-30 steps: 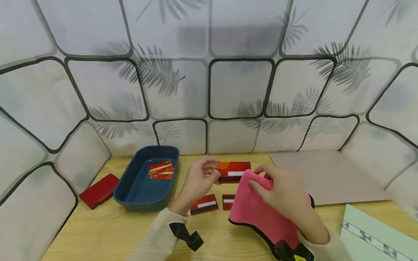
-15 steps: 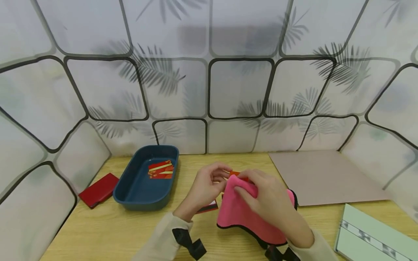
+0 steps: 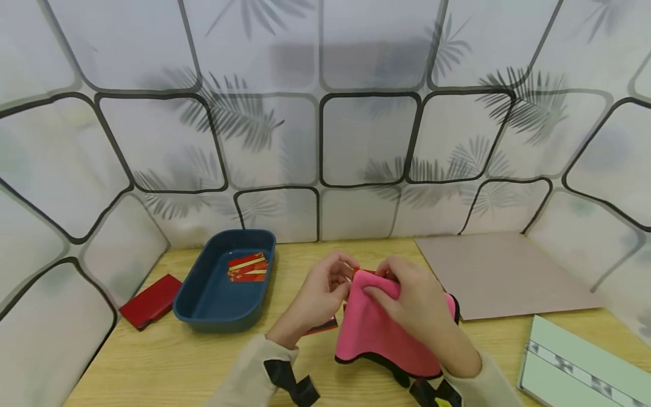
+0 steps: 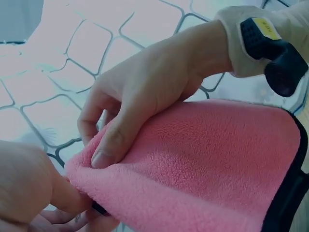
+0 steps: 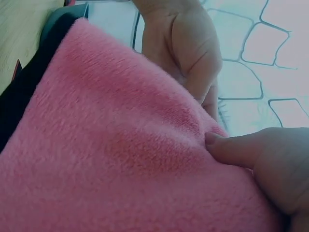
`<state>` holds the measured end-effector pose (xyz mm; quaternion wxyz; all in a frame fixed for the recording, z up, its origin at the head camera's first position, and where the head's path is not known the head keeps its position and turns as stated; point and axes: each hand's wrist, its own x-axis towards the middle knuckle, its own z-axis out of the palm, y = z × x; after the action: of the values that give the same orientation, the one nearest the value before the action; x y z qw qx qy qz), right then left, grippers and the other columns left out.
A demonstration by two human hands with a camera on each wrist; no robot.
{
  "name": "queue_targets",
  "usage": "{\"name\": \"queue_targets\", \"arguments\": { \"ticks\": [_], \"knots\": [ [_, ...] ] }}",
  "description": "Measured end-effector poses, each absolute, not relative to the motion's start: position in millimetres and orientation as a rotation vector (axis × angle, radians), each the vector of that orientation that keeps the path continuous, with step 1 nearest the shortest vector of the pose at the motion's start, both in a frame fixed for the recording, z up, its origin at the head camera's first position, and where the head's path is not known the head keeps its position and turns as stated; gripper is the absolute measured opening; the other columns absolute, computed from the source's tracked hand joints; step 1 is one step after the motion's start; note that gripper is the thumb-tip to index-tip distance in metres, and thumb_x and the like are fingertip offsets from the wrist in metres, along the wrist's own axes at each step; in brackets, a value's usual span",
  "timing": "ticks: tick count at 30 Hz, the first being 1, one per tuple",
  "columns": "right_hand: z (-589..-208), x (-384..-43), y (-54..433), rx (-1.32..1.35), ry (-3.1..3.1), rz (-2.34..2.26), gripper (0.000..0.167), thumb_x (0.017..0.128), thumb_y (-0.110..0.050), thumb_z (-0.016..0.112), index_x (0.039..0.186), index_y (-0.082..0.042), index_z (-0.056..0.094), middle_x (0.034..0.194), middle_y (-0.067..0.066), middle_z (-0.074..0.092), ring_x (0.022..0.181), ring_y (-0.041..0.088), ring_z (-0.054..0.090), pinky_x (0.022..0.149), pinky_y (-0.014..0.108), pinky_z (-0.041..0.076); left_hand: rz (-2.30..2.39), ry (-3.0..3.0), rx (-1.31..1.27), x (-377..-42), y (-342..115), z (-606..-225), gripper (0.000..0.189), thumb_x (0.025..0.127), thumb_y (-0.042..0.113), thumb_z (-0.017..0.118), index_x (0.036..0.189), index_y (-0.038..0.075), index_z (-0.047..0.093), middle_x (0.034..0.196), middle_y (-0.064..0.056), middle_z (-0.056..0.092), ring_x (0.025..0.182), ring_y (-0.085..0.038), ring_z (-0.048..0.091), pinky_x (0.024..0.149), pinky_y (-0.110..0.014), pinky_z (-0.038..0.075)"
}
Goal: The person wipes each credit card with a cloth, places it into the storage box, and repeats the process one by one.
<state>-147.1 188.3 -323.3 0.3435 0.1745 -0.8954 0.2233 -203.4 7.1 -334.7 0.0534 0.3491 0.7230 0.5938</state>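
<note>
Beyond the cloth (image 3: 376,345), a patterned backdrop (image 3: 366,135) is seen; beneath it, a wood-grain table (image 3: 183,362) is spread. A greyish board (image 3: 508,271) is laid flat beyond and to the right of the cloth. Left of the cloth, well apart, a blue tray (image 3: 221,326) is set. On the near right side of the cloth, a green book (image 3: 585,362) is laid.

The cloth, pink with dark trim, is held up over the table, directly before the person. Its gathered corner is pointed away from the body and leftward; by judgement, its long axis is angled from there back toward the body's right. The full outline is obscured by folds and fingers.

By the right hand (image 3: 419,308), the cloth's far edge is pinched, thumb on the near face. By the left hand (image 3: 325,288), fingers curled, the card (image 3: 365,271) appears to be gripped at its left end; the contact is mostly hidden. A red case (image 3: 151,301) is left farther from the cloth than the tray.

Of the card, only a red strip is shown, just behind the cloth's gathered corner, between the hands; its long axis seems to be set crosswise. A loose card (image 3: 324,326) is partly covered, just left of the cloth. In the tray, red-and-gold slips (image 3: 247,268) are overlapped.
</note>
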Motion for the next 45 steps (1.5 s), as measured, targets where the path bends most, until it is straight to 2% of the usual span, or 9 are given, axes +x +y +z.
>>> {"name": "queue_targets", "arguments": {
  "ticks": [5,10,19,24,32,35,41,45],
  "knots": [
    [-320,-143,188,0.344,-2.41,0.568,0.036,0.069,-0.023,0.087,0.091,-0.012,0.06,0.062,-0.007,0.049,0.054,0.004,0.037,0.048,0.02,0.033,1.759,2.289,1.029,-202,8,-335,0.026,0.091,-0.013,0.047,0.111,0.003,0.052,0.099,-0.018,0.062,0.07,-0.017,0.057,0.061,-0.029,0.052],
    [-316,-144,190,0.245,-2.5,0.574,0.041,0.072,-0.028,0.085,0.1,-0.011,0.06,0.059,-0.005,0.042,0.051,0.007,0.034,0.047,0.023,0.031,1.777,2.301,0.973,-204,4,-333,0.026,0.092,-0.013,0.048,0.111,0.003,0.051,0.099,-0.018,0.061,0.072,-0.018,0.056,0.066,-0.029,0.053],
    [-316,-146,204,0.277,-2.378,0.53,0.033,0.067,-0.018,0.088,0.085,-0.017,0.061,0.054,-0.009,0.034,0.049,0.006,0.032,0.046,0.021,0.029,1.875,2.295,0.898,-206,4,-334,0.026,0.09,-0.014,0.049,0.11,0.003,0.051,0.092,-0.015,0.056,0.068,-0.019,0.05,0.062,-0.025,0.046],
    [-316,-149,211,0.276,-2.332,0.564,0.03,0.068,-0.015,0.087,0.084,-0.016,0.061,0.055,-0.009,0.04,0.05,0.006,0.036,0.047,0.021,0.033,1.921,2.314,0.847,-211,4,-337,0.026,0.091,-0.013,0.05,0.11,0.004,0.052,0.093,-0.015,0.056,0.07,-0.019,0.052,0.064,-0.025,0.049],
    [-311,-153,225,0.197,-2.263,0.559,0.022,0.072,-0.012,0.083,0.085,-0.012,0.065,0.055,-0.005,0.049,0.049,0.006,0.04,0.045,0.023,0.033,2.094,2.368,0.749,-217,3,-339,0.025,0.089,-0.011,0.054,0.111,-0.001,0.054,0.092,-0.018,0.056,0.076,-0.023,0.058,0.064,-0.023,0.049],
    [-308,-151,230,0.202,-2.24,0.586,0.021,0.072,-0.01,0.083,0.087,-0.012,0.068,0.057,-0.004,0.054,0.05,0.005,0.042,0.045,0.022,0.035,2.162,2.342,0.682,-218,4,-339,0.025,0.088,-0.012,0.056,0.111,-0.003,0.054,0.09,-0.017,0.056,0.075,-0.021,0.06,0.065,-0.026,0.053],
    [-303,-147,233,0.383,-2.244,0.748,0.024,0.07,-0.011,0.085,0.086,-0.019,0.069,0.063,-0.011,0.056,0.057,0.002,0.047,0.051,0.016,0.037,2.261,2.232,0.705,-217,8,-341,0.026,0.085,-0.014,0.058,0.109,-0.006,0.053,0.09,-0.02,0.055,0.069,-0.018,0.061,0.063,-0.031,0.058],
    [-304,-147,223,0.576,-2.32,0.823,0.023,0.073,-0.018,0.084,0.088,-0.026,0.068,0.074,-0.015,0.062,0.065,0.002,0.053,0.058,0.017,0.043,2.214,2.206,0.793,-214,11,-341,0.027,0.085,-0.014,0.059,0.11,-0.006,0.055,0.092,-0.024,0.058,0.072,-0.024,0.062,0.063,-0.03,0.058]
  ]
}}
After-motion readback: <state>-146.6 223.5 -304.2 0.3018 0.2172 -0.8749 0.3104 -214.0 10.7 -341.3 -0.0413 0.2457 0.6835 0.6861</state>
